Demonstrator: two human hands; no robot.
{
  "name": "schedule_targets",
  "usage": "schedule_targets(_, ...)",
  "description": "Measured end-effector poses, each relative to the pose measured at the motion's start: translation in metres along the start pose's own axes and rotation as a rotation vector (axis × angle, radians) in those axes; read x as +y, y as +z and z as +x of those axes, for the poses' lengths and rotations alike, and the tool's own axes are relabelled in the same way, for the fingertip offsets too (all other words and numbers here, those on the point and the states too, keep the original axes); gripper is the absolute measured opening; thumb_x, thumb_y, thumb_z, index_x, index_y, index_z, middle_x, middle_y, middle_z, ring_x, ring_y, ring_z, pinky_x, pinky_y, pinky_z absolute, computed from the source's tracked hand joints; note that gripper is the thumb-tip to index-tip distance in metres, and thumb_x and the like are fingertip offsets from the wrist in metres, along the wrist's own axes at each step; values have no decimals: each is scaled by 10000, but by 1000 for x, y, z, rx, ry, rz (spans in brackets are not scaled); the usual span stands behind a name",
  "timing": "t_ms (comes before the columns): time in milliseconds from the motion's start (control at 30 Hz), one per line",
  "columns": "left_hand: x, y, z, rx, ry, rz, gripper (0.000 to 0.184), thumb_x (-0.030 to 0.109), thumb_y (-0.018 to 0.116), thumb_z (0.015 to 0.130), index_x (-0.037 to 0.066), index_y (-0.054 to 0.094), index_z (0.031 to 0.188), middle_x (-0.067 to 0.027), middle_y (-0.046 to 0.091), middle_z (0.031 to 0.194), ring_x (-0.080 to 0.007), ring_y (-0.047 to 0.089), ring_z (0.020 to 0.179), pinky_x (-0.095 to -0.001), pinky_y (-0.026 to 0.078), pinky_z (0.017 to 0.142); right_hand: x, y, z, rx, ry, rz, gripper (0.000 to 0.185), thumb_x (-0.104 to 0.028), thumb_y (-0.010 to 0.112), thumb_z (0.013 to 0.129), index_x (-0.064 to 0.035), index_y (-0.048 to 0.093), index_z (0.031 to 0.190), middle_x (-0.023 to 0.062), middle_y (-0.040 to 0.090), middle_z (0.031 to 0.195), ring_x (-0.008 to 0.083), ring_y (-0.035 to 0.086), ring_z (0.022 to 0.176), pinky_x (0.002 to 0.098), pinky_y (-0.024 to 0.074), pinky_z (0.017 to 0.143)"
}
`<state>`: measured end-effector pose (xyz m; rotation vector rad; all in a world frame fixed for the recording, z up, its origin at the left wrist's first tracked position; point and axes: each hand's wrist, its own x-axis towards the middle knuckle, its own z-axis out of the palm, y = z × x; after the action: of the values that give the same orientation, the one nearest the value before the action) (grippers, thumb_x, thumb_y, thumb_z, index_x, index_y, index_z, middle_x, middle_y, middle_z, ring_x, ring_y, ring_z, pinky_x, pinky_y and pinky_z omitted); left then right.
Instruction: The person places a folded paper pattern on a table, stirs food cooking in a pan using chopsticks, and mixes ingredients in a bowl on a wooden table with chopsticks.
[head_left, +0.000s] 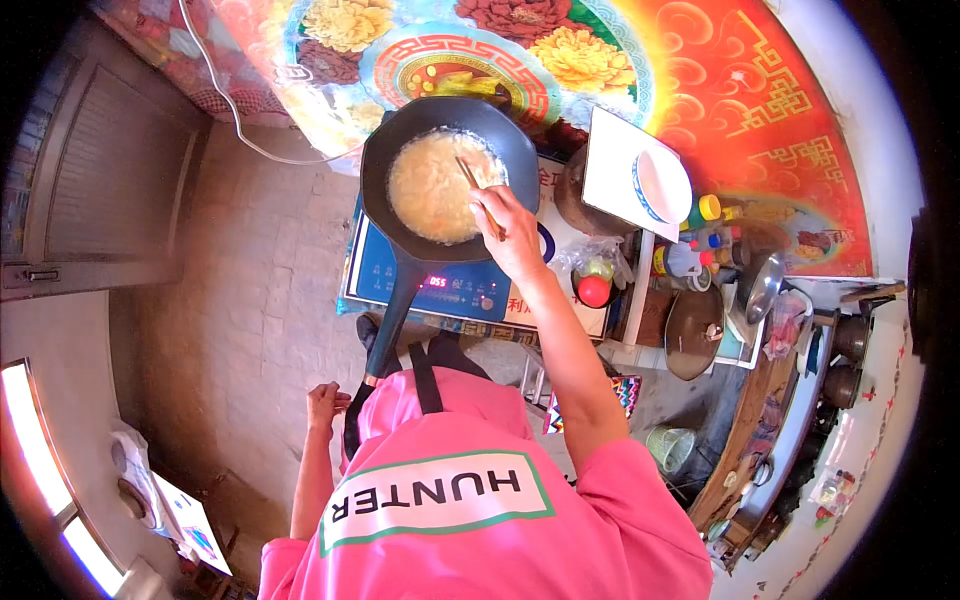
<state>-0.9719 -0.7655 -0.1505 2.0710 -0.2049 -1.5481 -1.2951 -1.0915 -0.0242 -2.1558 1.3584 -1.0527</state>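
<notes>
My right hand (pixel 508 232) grips a pair of wooden chopsticks (pixel 466 172), their tips dipped into a pale, bubbling mixture (pixel 430 190). The mixture fills the bottom of a dark wok (pixel 378 165) with a long handle (pixel 396 318) that points towards my body. Under the wok is a blue induction cooker (pixel 374 272) with a lit red display. Low at my side, my left hand (pixel 325 402) hangs with its fingers loosely curled, apart from the handle's end. I see nothing in it.
Right of the wok stand a white board (pixel 610 160) with a white bowl (pixel 662 186), a plastic bag with a red-topped item (pixel 594 291), and several bottles (pixel 690 258). A glass lid (pixel 693 335) lies nearby. A white cable (pixel 235 110) runs behind. A basket (pixel 670 448) sits lower right.
</notes>
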Motion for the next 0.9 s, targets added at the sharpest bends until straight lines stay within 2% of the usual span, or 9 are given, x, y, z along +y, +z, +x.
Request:
schedule_targets(133, -3, 1, 3, -6, 3, 4, 267, 241, 535, 880, -15, 583, 940, -130, 654, 737, -166, 612, 572, -282, 489, 527, -4, -7, -16, -28, 38, -20, 135, -82, 626, 839, -55, 608, 970, 100, 590, 889, 294, 617, 745, 357, 495, 644)
schedule_targets(367, 6, 9, -5, -11, 8, 31, 262, 240, 537, 880, -16, 594, 883, -126, 655, 738, -164, 614, 582, -270, 482, 532, -41, -32, -40, 163, 148, 96, 142, -43, 624, 842, -33, 630, 984, 104, 599, 867, 237, 621, 702, 300, 478, 618)
schedule_targets(433, 7, 8, -6, -9, 13, 25, 261, 238, 535, 880, -16, 595, 868, -127, 655, 739, -164, 614, 586, -270, 482, 536, -64, -38, -49, 41, 218, 260, 137, -9, 625, 832, -17, 632, 968, 109, 591, 836, 190, 619, 693, 284, 480, 614)
schedule_targets(500, 3, 7, 0, -11, 4, 22, 260, 236, 536, 881, -18, 594, 872, -130, 655, 740, -165, 614, 589, -275, 484, 537, -72, -35, -58, -106, 184, 283, 153, -23, 649, 818, -17, 631, 969, 115, 589, 834, 204, 619, 677, 283, 482, 593)
schedule_targets(533, 2, 6, 2, -14, 1, 21, 260, 236, 537, 881, -18, 593, 873, -132, 655, 741, -165, 614, 590, -277, 485, 538, -70, -32, -57, -116, -2, 194, 162, -33, 660, 808, -17, 627, 966, 115, 589, 839, 222, 621, 687, 295, 487, 588)
schedule_targets(633, 4, 5, 4, -33, 6, 25, 262, 239, 539, 883, -18, 592, 890, -135, 656, 743, -167, 614, 595, -284, 486, 540, -70, -20, -59, -205, -91, 132, 134, -78, 653, 815, -42, 616, 939, 93, 575, 837, 254, 603, 707, 338, 484, 607)
schedule_targets(733, 3, 2, 7, -58, -8, 45, 275, 265, 558, 868, 14, 598, 973, -117, 671, 791, -157, 619, 642, -281, 492, 586, -59, -7, -58, -205, -166, 38, 148, -108, 656, 813, -46, 603, 936, 85, 547, 809, 262, 577, 669, 351, 467, 591)
schedule_targets(900, 1, 2, 7, -47, -17, 21, 275, 262, 559, 868, 10, 597, 971, -118, 667, 783, -155, 614, 637, -280, 490, 585, -53, 3, -64, -219, -234, -82, 195, -124, 670, 791, -27, 596, 943, 89, 527, 833, 260, 561, 685, 357, 460, 617)
